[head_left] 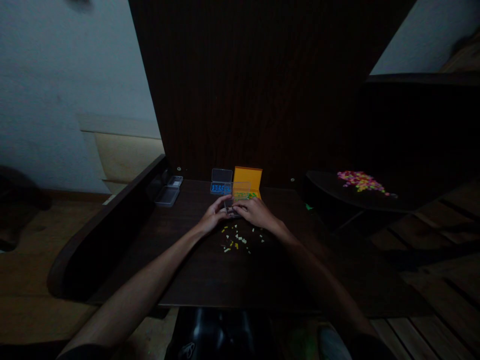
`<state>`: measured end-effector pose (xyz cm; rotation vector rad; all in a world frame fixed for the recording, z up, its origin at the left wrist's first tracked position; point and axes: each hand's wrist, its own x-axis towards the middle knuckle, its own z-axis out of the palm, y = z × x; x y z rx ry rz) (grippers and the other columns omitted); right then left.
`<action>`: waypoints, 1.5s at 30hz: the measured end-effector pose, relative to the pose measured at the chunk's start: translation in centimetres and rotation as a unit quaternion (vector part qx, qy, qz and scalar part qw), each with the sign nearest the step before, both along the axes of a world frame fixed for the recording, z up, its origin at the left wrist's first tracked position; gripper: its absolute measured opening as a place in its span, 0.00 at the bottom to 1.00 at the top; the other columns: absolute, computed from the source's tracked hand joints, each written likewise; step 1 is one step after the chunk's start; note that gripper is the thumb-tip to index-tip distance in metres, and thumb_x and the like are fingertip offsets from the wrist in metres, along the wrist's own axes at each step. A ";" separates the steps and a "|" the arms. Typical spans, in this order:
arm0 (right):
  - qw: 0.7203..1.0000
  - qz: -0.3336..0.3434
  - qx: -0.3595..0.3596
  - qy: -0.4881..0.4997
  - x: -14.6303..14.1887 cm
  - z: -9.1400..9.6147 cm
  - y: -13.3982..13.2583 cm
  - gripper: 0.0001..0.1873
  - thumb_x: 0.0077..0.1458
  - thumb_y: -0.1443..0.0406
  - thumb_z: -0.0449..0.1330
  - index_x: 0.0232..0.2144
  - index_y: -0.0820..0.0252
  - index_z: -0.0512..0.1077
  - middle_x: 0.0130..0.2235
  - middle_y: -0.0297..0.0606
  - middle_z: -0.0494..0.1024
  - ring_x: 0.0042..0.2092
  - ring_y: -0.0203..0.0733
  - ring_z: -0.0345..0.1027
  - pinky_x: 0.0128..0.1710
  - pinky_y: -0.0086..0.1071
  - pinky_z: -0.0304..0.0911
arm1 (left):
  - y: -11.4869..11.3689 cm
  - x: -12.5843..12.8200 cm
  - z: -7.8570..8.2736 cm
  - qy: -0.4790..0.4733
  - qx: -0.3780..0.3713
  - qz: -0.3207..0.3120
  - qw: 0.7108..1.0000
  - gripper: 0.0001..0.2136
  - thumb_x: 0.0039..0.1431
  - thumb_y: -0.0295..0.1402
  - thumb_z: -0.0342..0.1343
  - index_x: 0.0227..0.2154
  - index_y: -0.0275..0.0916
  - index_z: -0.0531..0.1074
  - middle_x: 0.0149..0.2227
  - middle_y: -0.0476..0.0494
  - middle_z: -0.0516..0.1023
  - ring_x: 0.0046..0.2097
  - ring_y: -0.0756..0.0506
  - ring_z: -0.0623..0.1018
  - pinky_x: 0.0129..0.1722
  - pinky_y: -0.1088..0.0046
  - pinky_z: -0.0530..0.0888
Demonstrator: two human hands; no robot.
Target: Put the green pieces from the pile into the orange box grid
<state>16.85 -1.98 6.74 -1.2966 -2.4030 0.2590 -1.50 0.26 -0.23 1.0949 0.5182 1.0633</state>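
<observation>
My left hand (216, 214) is closed on the left side of a small clear plastic box (232, 212), whose see-through lid stands raised. Over the same box, my right hand (255, 211) has its fingers bent together at the inside; whatever they pinch is too small to make out. Just nearer to me, several small pale and yellow pieces (240, 240) lie scattered on the dark tabletop (210, 280). Behind the hands an orange box (248, 176) stands with its lid up and green pieces inside. Left of it sits a clear box with blue pieces (217, 188).
Clear boxes (167, 196) rest at the table's left, beside a raised wooden side panel (108, 235). A heap of pink and yellow pieces (362, 182) lies on a dark ledge (330, 187) at the right. A tall dark panel (258, 90) closes off the back.
</observation>
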 end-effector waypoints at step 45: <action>0.988 0.042 -0.012 -0.149 -0.7 2.7 0.8 0.13 0.58 0.67 0.55 0.40 0.56 0.79 0.35 0.40 0.81 0.36 0.42 0.72 0.34 0.30 0.57 | -1.0 0.2 1.0 0.014 -0.003 -0.022 1.000 0.31 0.39 0.21 0.57 0.52 0.43 0.70 0.52 0.45 0.74 0.51 0.40 0.74 0.53 0.63 0.69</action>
